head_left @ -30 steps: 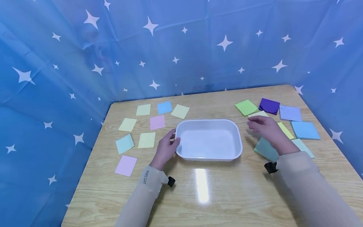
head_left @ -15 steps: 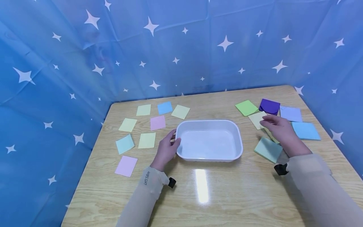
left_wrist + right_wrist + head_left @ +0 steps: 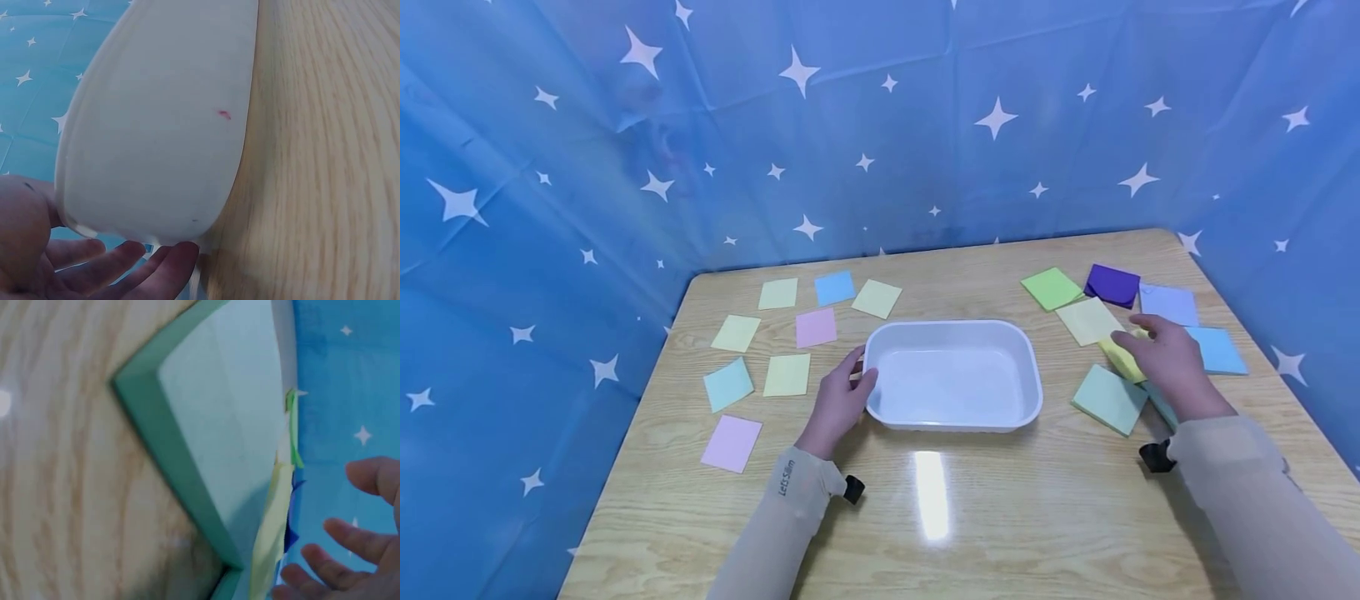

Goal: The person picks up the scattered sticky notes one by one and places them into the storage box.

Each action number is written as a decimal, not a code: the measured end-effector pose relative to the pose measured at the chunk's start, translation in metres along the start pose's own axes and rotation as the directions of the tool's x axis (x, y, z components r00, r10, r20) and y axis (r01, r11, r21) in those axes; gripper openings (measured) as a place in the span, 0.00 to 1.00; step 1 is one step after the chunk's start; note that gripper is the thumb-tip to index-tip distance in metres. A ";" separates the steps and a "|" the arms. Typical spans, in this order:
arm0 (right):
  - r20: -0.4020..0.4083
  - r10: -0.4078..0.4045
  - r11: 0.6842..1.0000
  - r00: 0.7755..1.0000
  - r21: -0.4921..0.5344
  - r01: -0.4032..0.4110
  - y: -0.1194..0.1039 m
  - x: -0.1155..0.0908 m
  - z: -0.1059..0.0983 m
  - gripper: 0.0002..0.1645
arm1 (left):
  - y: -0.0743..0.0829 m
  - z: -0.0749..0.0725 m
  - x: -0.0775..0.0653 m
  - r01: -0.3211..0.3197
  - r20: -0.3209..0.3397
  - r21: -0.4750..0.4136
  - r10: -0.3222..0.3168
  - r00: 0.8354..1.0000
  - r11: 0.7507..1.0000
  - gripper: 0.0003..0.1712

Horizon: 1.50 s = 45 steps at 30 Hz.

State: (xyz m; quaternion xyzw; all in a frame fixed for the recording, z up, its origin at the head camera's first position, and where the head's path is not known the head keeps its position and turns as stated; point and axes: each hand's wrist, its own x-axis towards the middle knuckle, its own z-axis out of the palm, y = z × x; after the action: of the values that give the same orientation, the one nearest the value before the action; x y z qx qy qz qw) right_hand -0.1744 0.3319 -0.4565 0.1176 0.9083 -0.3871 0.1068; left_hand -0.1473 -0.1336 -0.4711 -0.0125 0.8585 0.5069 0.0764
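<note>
A white plastic tub [image 3: 955,417] stands mid-table. My left hand [image 3: 841,398] grips its left end, thumb over the rim and fingers along the outer wall; in the left wrist view the fingertips [image 3: 181,253] lie against that wall. My right hand [image 3: 1168,358] hovers over the group of sticky note pads at the right, fingers loosely bent, with nothing held in the right wrist view. Nearest to it is a yellow pad [image 3: 1122,358], partly under the fingers. Beside that lie a pale yellow pad [image 3: 1088,321] and a thick teal pad [image 3: 1110,400]; another teal pad is mostly hidden by the hand.
Around the right hand lie a green pad [image 3: 1051,288], a purple one [image 3: 1112,285], a lavender one [image 3: 1168,303] and a blue one [image 3: 1217,350]. Several single notes, such as a pink one [image 3: 816,327], are spread at the left. A starry blue curtain [image 3: 880,125] hangs behind the table.
My right hand has moved rightward and slightly nearer to me over the pads, uncovering the pale yellow and teal ones. My left hand and the tub have stayed put.
</note>
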 end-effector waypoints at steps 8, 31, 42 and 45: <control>-0.015 0.009 0.997 1.000 -0.070 -0.010 0.009 0.004 0.001 0.52 | 0.000 0.000 -0.001 -0.015 -0.007 -0.006 0.015 1.000 1.000 0.31; -0.056 0.014 0.982 0.998 -0.186 -0.024 0.014 0.010 0.004 0.51 | 0.002 0.001 -0.001 0.001 -0.006 -0.005 -0.001 1.000 1.000 0.32; -0.152 -0.012 0.992 0.988 -0.126 -0.007 0.011 0.007 0.007 0.46 | 0.000 0.002 0.000 -0.012 -0.007 -0.003 0.012 1.000 1.000 0.31; -0.156 -0.009 0.993 0.988 -0.117 -0.009 0.011 0.007 0.005 0.44 | 0.001 0.001 -0.001 0.002 -0.007 -0.005 -0.002 1.000 1.000 0.31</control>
State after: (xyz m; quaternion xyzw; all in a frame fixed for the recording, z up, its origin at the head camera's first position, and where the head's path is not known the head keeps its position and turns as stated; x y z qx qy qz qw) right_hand -0.1771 0.3366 -0.4694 0.1412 0.9351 -0.3225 0.0419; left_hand -0.1466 -0.1318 -0.4707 -0.0153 0.8576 0.5088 0.0736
